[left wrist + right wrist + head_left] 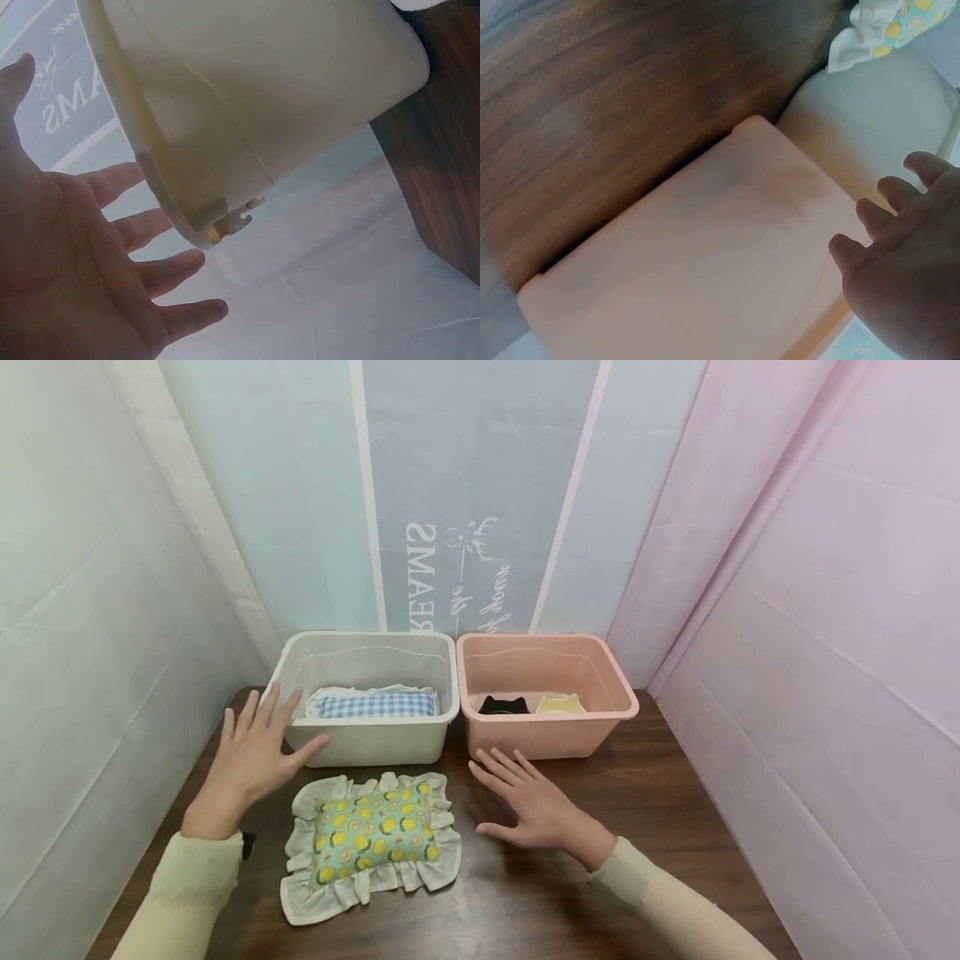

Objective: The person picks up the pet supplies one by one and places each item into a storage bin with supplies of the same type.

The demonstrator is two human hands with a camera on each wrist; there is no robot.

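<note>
And here sits a rectangular lemon-print fabric cushion (pixel 375 835) with a pale ruffled border, lying flat towards the near left part of the dark brown wood-grain table (pixel 675 793), between two hands! The left hand (pixel 251 760), fingers straight and spread wide, is at the front left corner of a white rectangular plastic tub (pixel 367 743); whether it touches, I can't tell. Over on the other side, the right hand (pixel 532 802) is palm down, fingers extended and slightly apart, thumb out wide, just before a pink rectangular plastic tub (pixel 555 739). Both tubs stand side by side along the table's back edge. Inside the white one, a blue-and-white checked cushion (pixel 375 704); in the pink, a black cat-eared piece (pixel 504 705) left of a pale yellow cat-eared piece (pixel 561 704). Behind, a grey-blue printed curtain (pixel 472 460).
</note>
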